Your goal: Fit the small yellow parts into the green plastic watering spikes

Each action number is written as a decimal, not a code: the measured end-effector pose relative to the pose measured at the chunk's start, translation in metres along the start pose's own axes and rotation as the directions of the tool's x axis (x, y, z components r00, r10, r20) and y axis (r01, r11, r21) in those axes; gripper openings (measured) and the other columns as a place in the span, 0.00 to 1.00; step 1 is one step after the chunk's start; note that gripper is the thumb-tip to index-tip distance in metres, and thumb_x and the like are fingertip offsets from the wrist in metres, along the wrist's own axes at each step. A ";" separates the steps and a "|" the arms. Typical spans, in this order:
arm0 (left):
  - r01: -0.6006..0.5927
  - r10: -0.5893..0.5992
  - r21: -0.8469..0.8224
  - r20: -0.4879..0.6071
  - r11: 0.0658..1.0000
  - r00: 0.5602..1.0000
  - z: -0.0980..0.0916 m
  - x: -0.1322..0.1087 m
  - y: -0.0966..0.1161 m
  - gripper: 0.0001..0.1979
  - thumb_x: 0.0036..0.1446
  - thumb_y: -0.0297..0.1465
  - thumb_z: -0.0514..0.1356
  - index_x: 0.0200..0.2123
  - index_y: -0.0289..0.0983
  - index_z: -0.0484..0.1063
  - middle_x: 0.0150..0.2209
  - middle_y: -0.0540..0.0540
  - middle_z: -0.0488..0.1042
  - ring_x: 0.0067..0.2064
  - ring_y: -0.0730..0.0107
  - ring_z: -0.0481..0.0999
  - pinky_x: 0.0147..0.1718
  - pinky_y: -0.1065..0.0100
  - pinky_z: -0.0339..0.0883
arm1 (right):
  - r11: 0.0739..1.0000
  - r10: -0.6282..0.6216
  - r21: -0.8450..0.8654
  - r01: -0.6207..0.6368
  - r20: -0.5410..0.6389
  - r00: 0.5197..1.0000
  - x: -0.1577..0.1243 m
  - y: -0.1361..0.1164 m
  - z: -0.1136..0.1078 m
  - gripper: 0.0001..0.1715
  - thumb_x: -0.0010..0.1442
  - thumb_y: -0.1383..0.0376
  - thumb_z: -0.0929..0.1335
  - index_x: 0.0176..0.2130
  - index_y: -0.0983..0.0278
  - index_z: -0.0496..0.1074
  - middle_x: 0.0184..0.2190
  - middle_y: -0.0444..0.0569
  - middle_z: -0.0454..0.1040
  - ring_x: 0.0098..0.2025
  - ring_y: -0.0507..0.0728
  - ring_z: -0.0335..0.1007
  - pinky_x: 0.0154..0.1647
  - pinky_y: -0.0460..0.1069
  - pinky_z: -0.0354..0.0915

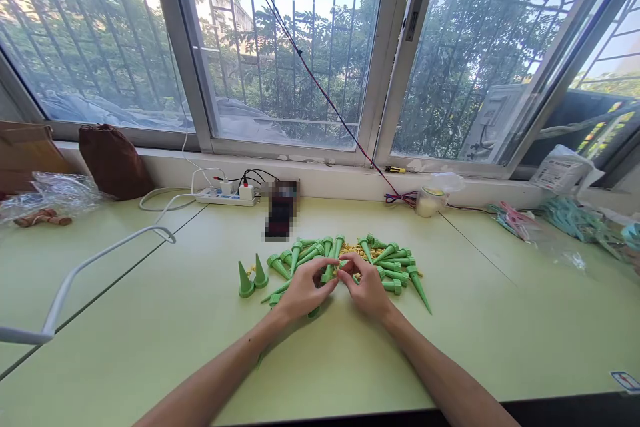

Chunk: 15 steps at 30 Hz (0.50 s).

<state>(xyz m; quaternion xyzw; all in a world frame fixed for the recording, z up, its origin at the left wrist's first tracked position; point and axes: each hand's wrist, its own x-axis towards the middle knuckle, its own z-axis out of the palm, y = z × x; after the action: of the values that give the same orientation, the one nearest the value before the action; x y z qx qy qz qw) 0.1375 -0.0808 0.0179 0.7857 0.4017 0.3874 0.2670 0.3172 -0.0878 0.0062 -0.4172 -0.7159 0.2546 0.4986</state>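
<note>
My left hand [304,288] and my right hand [369,288] meet just above the middle of the table, thumbs and forefingers pinched together. Between the fingertips shows a bit of a small green plastic piece [343,265]; its full shape is hidden. Around and behind my hands lie many green plastic spikes [420,288] with ridged caps, pointing various ways. Small yellow pieces [353,249] are heaped among them. Left of my left hand, two green cones [245,281] stand point up on their wide bases.
A white bent rod [65,290] reaches over the table's left side. Along the window wall are a brown pouch [113,161], a power strip [227,197], a blurred-out dark device [280,210] and a jar [431,201]. Bagged pink and teal items [570,217] lie at right.
</note>
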 end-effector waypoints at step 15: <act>-0.131 0.135 0.147 -0.019 0.980 0.991 0.002 -0.003 0.001 0.17 0.64 0.28 0.58 0.55 0.43 0.73 0.44 0.44 0.75 0.44 0.63 0.76 0.45 0.62 0.71 | 0.998 -0.026 0.055 0.025 0.022 0.999 -0.001 0.005 0.002 0.12 0.64 0.64 0.68 0.48 0.62 0.71 0.34 0.48 0.77 0.35 0.57 0.75 0.40 0.51 0.72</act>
<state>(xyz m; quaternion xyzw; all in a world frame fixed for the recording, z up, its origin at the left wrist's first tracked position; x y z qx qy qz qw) 0.1378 -0.0842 0.0161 0.8225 0.3794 0.3853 0.1767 0.3176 -0.0857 0.0016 -0.3914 -0.7194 0.2726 0.5049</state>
